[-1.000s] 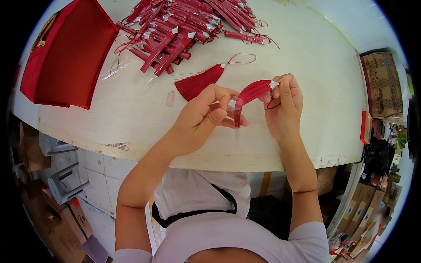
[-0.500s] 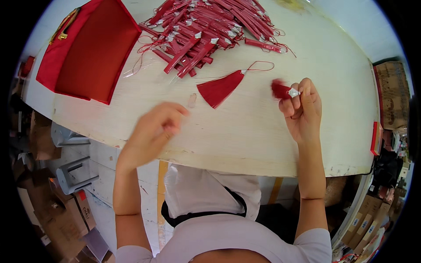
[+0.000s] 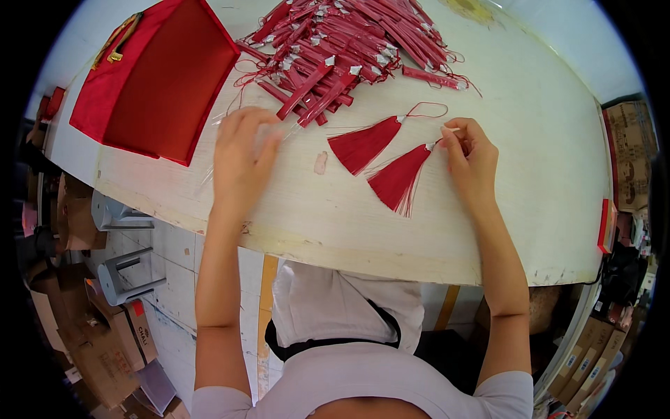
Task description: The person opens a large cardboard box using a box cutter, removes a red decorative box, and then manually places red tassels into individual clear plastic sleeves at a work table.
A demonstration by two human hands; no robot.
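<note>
My right hand (image 3: 472,159) pinches the top end of a red tassel (image 3: 399,180), which fans out flat on the white table (image 3: 530,140). A second red tassel (image 3: 363,143) with a thin loop cord lies just beyond it, untouched. My left hand (image 3: 243,155) is blurred by motion over the table to the left, near the pile of wrapped red tassels (image 3: 349,42). It seems to hold a thin clear plastic sleeve (image 3: 285,134) that trails from its fingers.
A red fabric box (image 3: 157,80) with a gold handle stands open at the back left. A small pale scrap (image 3: 320,163) lies between my hands. Below the table's front edge are a grey stool (image 3: 129,269) and cardboard boxes (image 3: 112,342). More boxes stand at the right.
Both hands held one tassel together; then they parted. My left hand swung out to the left and up toward the pile. My right hand laid the tassel down flat beside the other one.
</note>
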